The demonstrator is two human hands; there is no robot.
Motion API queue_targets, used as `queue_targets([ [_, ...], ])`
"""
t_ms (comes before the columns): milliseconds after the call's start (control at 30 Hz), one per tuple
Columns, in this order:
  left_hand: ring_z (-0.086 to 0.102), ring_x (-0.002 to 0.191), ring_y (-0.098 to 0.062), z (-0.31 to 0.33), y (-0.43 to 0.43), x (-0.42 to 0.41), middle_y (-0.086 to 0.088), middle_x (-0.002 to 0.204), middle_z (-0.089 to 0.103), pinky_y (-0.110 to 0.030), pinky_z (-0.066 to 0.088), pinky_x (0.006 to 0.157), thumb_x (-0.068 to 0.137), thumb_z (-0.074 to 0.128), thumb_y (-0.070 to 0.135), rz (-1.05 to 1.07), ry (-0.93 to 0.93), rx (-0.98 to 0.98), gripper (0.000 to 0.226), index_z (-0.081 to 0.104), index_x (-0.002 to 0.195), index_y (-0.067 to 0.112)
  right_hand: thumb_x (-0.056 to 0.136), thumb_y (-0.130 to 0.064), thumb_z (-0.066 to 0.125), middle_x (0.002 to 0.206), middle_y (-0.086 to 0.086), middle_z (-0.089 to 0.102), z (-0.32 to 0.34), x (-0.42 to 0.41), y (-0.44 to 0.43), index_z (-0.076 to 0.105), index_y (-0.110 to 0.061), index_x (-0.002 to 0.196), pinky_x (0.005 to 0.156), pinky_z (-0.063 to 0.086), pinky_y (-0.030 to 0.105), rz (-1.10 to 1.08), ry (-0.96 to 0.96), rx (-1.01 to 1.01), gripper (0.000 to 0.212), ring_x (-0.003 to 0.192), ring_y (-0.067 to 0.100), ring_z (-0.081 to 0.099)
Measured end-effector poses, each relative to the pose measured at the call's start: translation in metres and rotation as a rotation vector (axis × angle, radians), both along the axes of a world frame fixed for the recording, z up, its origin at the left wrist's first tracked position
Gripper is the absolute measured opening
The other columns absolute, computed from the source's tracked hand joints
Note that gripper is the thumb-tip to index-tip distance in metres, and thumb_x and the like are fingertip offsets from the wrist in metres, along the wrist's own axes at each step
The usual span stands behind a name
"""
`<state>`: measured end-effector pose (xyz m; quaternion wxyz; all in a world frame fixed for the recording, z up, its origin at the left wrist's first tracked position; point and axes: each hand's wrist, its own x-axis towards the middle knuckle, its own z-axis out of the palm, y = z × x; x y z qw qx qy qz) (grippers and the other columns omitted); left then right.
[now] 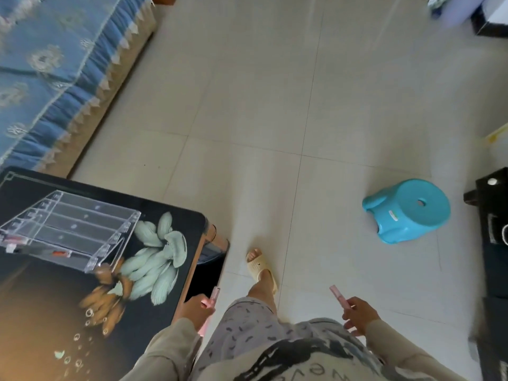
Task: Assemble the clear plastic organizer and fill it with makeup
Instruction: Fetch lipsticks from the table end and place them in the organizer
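- Clear plastic organizer (68, 229) is seen standing assembled on the black table (33, 298), toward the table's far left part, with four stepped tiers divided by transparent walls.
- A small red item (59, 253) is noted in the organizer's lowest tier, at the side nearest the table's middle; a second pale item in the tier above is too blurred to be identified.
- Left hand (196, 309) is recorded just off the table's near right edge. Its fingers are curled round a pink tube (214, 295), whose tip points away from the body.
- Right hand (358, 314) is held well to the right of the table, over the tiled floor (275, 105). A second pink tube (339, 295) is pinched between thumb and fingers, tilted up and back toward the table.
- A foot in a cream slipper (259, 266) is placed on the floor just right of the table's far right corner.
- A turquoise stool (406, 213) lies on the floor well right of the table.
- A blue patterned cover (55, 64) is seen on furniture beyond the table's far edge.
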<state>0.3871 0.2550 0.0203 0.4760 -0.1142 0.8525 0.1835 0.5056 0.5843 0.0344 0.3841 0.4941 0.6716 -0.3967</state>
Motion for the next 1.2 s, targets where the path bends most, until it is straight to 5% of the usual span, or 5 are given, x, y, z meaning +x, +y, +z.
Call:
queue_targets([
  [233, 0.054, 0.120, -0.023, 0.015, 0.045, -0.137, -0.011, 0.128, 0.060, -0.024, 0.039, 0.096, 0.090, 0.053, 0.018, -0.023, 0.057, 0.015, 0.033, 0.056, 0.120, 0.005, 0.092, -0.004, 0.043, 0.070, 0.008, 0.059, 0.004, -0.094, 0.030, 0.054, 0.001, 0.100, 0.050, 0.043, 0.026, 0.034, -0.012, 0.096, 0.015, 0.058, 0.021, 0.055],
  [333, 0.055, 0.118, -0.025, 0.022, 0.058, -0.185, -0.012, 0.125, 0.061, -0.025, 0.039, 0.096, 0.091, 0.051, 0.021, -0.012, 0.097, 0.023, 0.030, 0.057, 0.116, 0.005, 0.092, -0.008, 0.046, 0.112, 0.018, 0.065, 0.009, -0.142, 0.041, 0.056, 0.002, 0.115, 0.088, 0.046, 0.033, 0.148, -0.036, 0.123, 0.027, 0.103, 0.032, 0.060],
  [400, 0.056, 0.116, -0.025, 0.025, 0.065, -0.209, -0.011, 0.122, 0.063, -0.024, 0.039, 0.092, 0.090, 0.050, 0.017, 0.003, 0.110, 0.038, 0.027, 0.059, 0.113, 0.005, 0.091, -0.007, 0.048, 0.122, 0.020, 0.061, 0.011, -0.174, 0.048, 0.056, 0.002, 0.116, 0.093, 0.041, 0.030, 0.207, -0.035, 0.134, 0.028, 0.112, 0.032, 0.056],
  [600, 0.057, 0.114, -0.025, 0.018, 0.065, -0.259, -0.011, 0.120, 0.064, -0.023, 0.040, 0.088, 0.089, 0.051, 0.017, 0.161, 0.126, 0.026, 0.026, 0.061, 0.110, 0.006, 0.093, -0.001, 0.041, 0.079, 0.014, 0.058, 0.001, -0.284, 0.066, 0.054, 0.004, 0.104, 0.054, 0.041, 0.027, 0.172, 0.024, 0.059, 0.018, 0.059, 0.025, 0.052],
  [1200, 0.057, 0.116, -0.025, 0.019, 0.100, -0.297, -0.009, 0.123, 0.063, -0.024, 0.042, 0.093, 0.091, 0.050, 0.023, 0.910, -0.107, -0.121, 0.021, 0.061, 0.107, 0.016, 0.092, -0.018, 0.051, 0.074, 0.012, 0.051, 0.012, -0.678, 0.052, 0.047, -0.005, 0.082, 0.047, 0.033, 0.023, 0.924, 0.106, 0.058, 0.017, 0.052, 0.021, 0.046],
])
